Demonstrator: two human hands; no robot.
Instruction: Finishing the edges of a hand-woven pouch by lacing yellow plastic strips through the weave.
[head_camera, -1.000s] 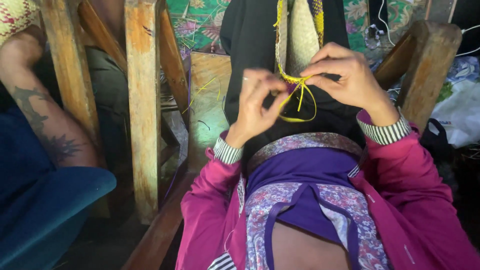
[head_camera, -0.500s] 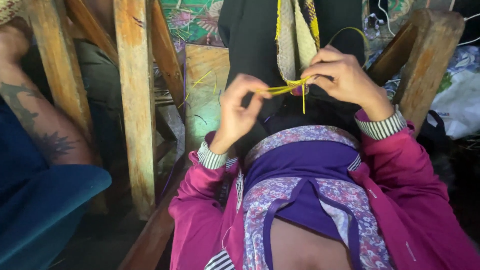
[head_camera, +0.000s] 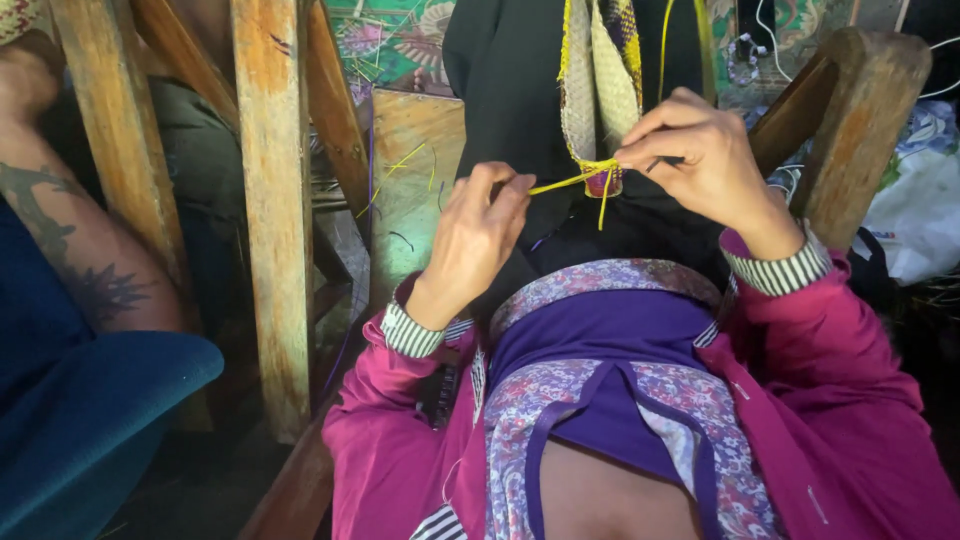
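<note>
A narrow woven band (head_camera: 598, 95) of pale and yellow strips hangs down over black cloth (head_camera: 510, 90) in front of me. My right hand (head_camera: 705, 165) pinches the band's lower end, where the yellow strips are knotted. My left hand (head_camera: 475, 235) grips one yellow strip (head_camera: 560, 183) and holds it taut out to the left. Short loose yellow ends dangle under the knot. Both my sleeves are magenta with striped cuffs.
Wooden frame posts (head_camera: 270, 200) stand at left and another wooden post (head_camera: 850, 120) at right. Another person's tattooed forearm (head_camera: 70, 250) rests at far left above a blue seat (head_camera: 90, 410). A white bag (head_camera: 915, 225) lies at right.
My left hand has drawn the yellow strip leftward, so the loop has closed into a tight knot. Both hands have moved slightly apart.
</note>
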